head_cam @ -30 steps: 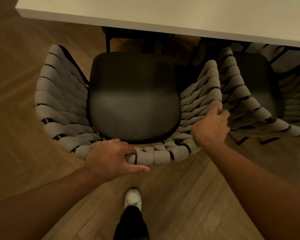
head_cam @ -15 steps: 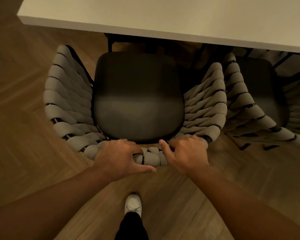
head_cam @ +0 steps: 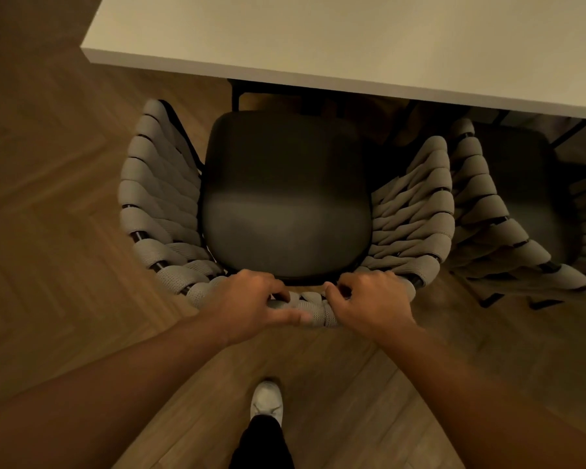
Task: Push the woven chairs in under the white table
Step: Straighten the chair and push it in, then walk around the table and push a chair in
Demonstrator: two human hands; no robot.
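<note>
Head view: a person stands behind the near chair (head_cam: 285,211), left hand (head_cam: 247,301) and right hand (head_cam: 369,299) side by side on top of its woven back, fingers curled over the webbing, both gripping the rail. A second ago the right hand was out on the chair's right arm, next to the second chair (head_cam: 515,187). Half a second ago it had come to the back rail beside the left, and there it stays. The left hand has kept its hold throughout. The chair itself has scarcely gone in: its dark seat lies almost wholly in the open, front edge just short of the table (head_cam: 318,38) rim, with only black frame in the shadow beneath. The second chair, close against it on the right, sits a little further under. With both hands squared up behind the back, the straight push looks ready to begin, though the weave may rub the neighbour and drag it. A white shoe (head_cam: 267,399) is planted on the wood floor (head_cam: 48,214) behind
</note>
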